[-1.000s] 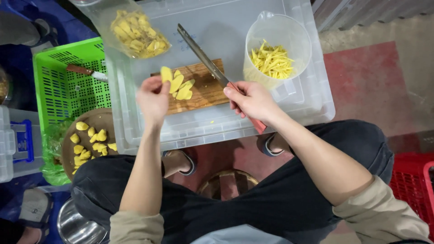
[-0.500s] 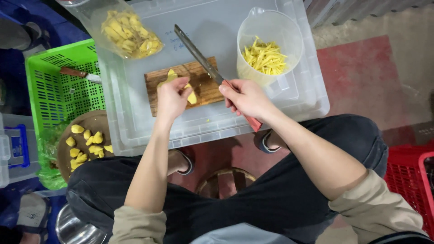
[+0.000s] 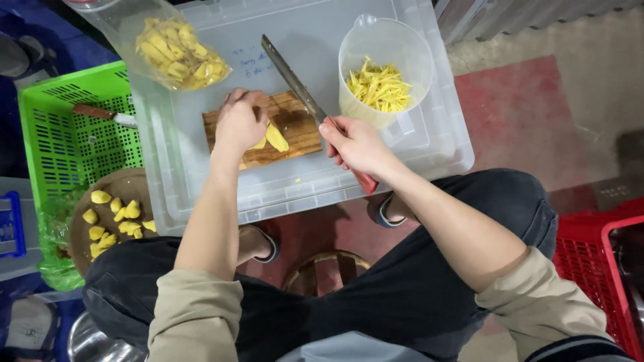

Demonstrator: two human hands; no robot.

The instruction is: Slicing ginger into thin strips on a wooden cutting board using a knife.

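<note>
A small wooden cutting board [image 3: 303,131] lies on the lid of a clear plastic box [image 3: 429,144]. Yellow peeled pieces [image 3: 276,137] rest on the board. My left hand [image 3: 239,123] presses down on those pieces, fingers curled over them. My right hand [image 3: 355,143] is shut on the red handle of a long knife [image 3: 290,75], whose blade points up and away to the left above the board, clear of the pieces.
A clear jug [image 3: 384,67] of thin yellow strips stands at the right of the lid. A plastic bag [image 3: 169,51] of yellow chunks lies at the left. A green crate [image 3: 74,134] holds a second knife [image 3: 102,114]. A brown tray [image 3: 114,194] carries more yellow pieces. A red crate [image 3: 604,261] stands at the right.
My left hand has slid right over the board and now covers the yellow pieces. The knife in my right hand stays raised at much the same angle.
</note>
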